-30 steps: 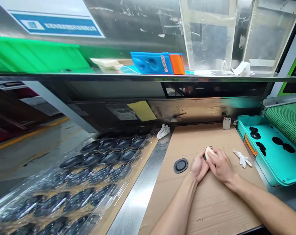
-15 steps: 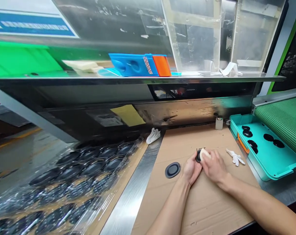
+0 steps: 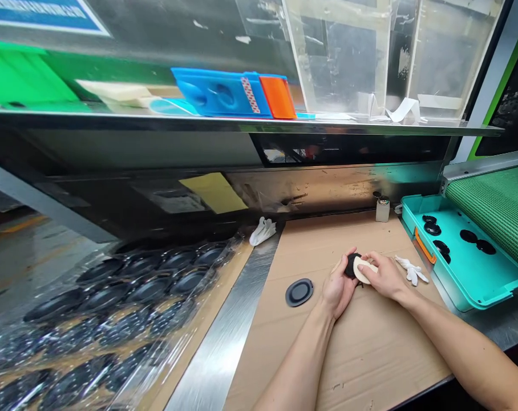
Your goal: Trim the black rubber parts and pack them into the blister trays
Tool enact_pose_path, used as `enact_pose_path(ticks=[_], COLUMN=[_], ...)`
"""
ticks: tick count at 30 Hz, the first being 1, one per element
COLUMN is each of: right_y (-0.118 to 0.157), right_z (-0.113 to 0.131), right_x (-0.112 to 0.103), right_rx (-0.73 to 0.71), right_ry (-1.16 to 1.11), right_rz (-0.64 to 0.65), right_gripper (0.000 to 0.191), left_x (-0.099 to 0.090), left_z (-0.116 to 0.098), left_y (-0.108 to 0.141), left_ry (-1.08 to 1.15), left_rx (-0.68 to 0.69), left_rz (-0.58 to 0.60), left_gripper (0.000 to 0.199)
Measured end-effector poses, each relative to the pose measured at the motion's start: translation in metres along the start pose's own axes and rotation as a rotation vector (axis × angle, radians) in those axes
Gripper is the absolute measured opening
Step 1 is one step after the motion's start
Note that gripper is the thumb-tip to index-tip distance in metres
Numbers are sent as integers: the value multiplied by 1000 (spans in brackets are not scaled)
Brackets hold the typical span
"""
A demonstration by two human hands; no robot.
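Observation:
My left hand is closed around a small black round part, holding it above the cardboard sheet. In my right hand is a cream-coloured oval pad, pinched between thumb and fingers. The pad overlaps the right side of the black part; whether the two touch, I cannot tell. To the left of my left hand, a dark grey oval part with a raised ring lies flat on the cardboard. A white glove rests just right of my right hand.
A teal bin with several black parts stands at the right, beside a green conveyor belt. A small bottle is at the back. Plastic-covered black parts fill the left side. A metal shelf runs overhead.
My right hand has shifted slightly right and turned, so more of the cream pad and the black part shows. The whole view has tilted down a little.

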State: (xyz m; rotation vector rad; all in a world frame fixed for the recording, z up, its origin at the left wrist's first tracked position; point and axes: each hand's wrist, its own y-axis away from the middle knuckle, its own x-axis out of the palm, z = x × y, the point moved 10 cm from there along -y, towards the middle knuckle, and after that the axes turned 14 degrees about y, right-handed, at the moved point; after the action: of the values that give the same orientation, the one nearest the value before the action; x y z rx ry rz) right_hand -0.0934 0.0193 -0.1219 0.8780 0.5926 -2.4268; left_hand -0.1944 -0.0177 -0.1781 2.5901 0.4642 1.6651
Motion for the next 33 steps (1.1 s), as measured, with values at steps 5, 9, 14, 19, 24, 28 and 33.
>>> enact_pose_path(ticks=[5, 9, 14, 19, 24, 28, 33], right_y=[-5, -1, 0, 1, -2, -3, -1], right_z=[-2, -12, 10, 10, 12, 3, -2], right_x=[19, 9, -8, -9, 0, -8, -3], right_rx=[4, 46, -65, 24, 15, 135, 107], right_ry=[-104, 0, 170, 551, 712, 752, 709], right_rz=[192, 261, 62, 19, 74, 27, 50], right_gripper=[24, 22, 19, 24, 26, 28, 27], left_x=[-5, -3, -7, -10, -12, -12, -8], left_z=[5, 7, 7, 7, 6, 6, 4], left_y=[1, 2, 0, -2, -3, -2, 0], left_ry=[-3, -33, -35, -27, -29, -61, -96], left_rx=[-40, -51, -41, -40, -25, -13, -15], left_rz=[-10, -1, -40, -52, -73, -88, -75], left_gripper=[28, 26, 24, 24, 24, 24, 22])
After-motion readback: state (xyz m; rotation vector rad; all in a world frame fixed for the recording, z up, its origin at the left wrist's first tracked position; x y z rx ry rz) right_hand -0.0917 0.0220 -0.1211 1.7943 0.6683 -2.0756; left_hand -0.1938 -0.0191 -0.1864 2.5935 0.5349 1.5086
